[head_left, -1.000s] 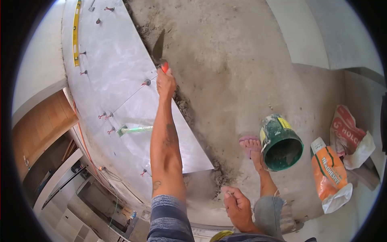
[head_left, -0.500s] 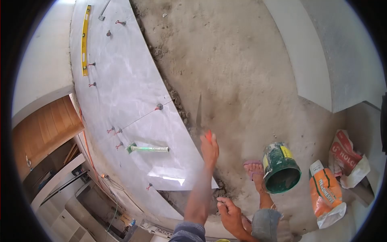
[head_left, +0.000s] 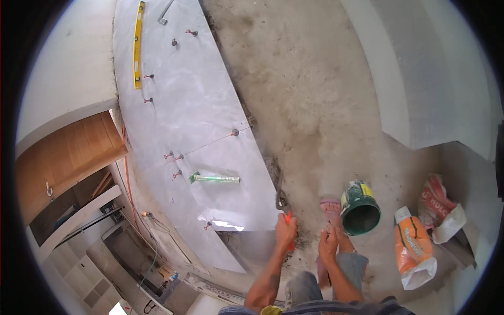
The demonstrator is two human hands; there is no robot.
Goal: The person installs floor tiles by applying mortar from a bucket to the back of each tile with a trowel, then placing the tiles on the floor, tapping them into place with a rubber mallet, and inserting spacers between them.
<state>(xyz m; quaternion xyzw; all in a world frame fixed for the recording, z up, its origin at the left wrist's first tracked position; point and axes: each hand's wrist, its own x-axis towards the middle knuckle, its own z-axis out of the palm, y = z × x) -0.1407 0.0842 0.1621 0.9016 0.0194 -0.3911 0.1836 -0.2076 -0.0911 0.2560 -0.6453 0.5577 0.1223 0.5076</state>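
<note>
My left hand (head_left: 286, 232) is closed round the red handle of a trowel (head_left: 287, 216). The trowel's narrow blade points away from me along the edge of the grey floor tiles (head_left: 210, 110), with a dark lump of mortar (head_left: 282, 202) near its base. My right hand (head_left: 329, 242) is in front of my lower leg, its fingers drawn together; whatever they may hold is too small to make out. On the tiles left of my hands lies a green-headed mallet (head_left: 215, 179) with a pale handle. Red tile-levelling clips (head_left: 234, 133) stand along the joints.
A green bucket (head_left: 362, 207) tilts beside my foot. An orange adhesive bag (head_left: 413, 247) and a red-and-white bag (head_left: 440, 205) lie at right. A yellow spirit level (head_left: 138, 47) rests on the far tiles. Rough bare concrete (head_left: 310, 94) borders the tile edge.
My left hand has drawn the trowel back towards me along the tile edge. My right hand has risen to beside my foot. The view has shifted, so the tiles appear further right.
</note>
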